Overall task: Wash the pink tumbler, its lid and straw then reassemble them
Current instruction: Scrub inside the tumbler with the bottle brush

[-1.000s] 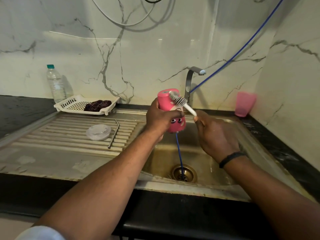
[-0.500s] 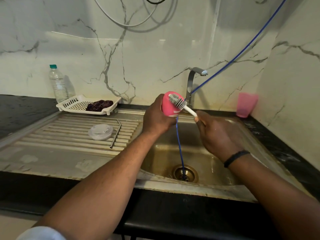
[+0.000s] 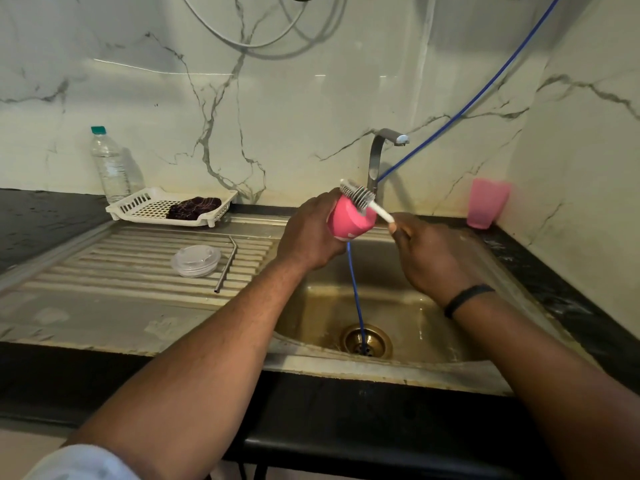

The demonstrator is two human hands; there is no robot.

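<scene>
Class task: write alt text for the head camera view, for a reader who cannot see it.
Over a steel sink, the left hand holds a pink tumbler while the right hand scrubs it with a white brush. A clear lid and metal straw lie on the drainboard.

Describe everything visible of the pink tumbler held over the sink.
The pink tumbler looks like smooth opaque plastic, with no lid or straw on it. It is tilted above the steel sink basin. The left hand grips its side, hiding part of it. The white bottle brush, held by the right hand, lies across its upper end.
</scene>
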